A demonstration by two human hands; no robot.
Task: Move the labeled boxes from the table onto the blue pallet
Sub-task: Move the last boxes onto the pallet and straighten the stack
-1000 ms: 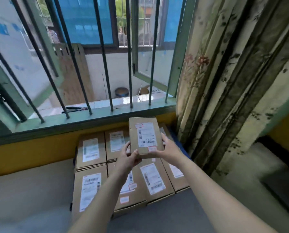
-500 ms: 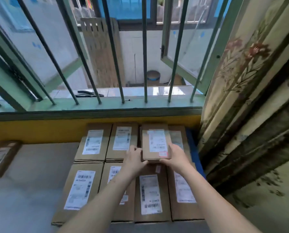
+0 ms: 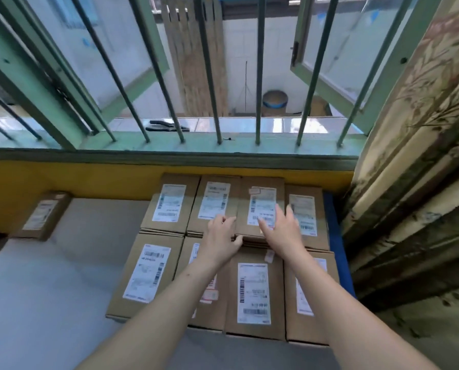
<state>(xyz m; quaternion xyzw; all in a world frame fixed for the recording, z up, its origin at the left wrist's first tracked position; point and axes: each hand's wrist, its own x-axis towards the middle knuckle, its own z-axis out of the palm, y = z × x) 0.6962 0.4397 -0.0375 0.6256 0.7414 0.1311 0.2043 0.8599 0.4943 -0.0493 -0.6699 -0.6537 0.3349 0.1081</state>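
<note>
The labeled box [image 3: 260, 208] lies flat in the far row of boxes, third from the left, label up, seated among its neighbours on the blue pallet [image 3: 336, 236], whose edge shows along the right side. It seems placed here to fill the gap and keep the layer level and tight under the window sill [image 3: 169, 145].

My left hand [image 3: 220, 240] rests at the box's near left corner, fingers loosely bent against its edge, thumb at the near side. My right hand [image 3: 281, 231] lies on top of the label, fingers straight and slightly spread, pressing or just touching; I cannot tell which. Neither hand appears to be gripping it.

Seven other labeled boxes surround it in two rows. One more box [image 3: 43, 214] sits well apart on the left, on the grey table [image 3: 49, 289].
</note>
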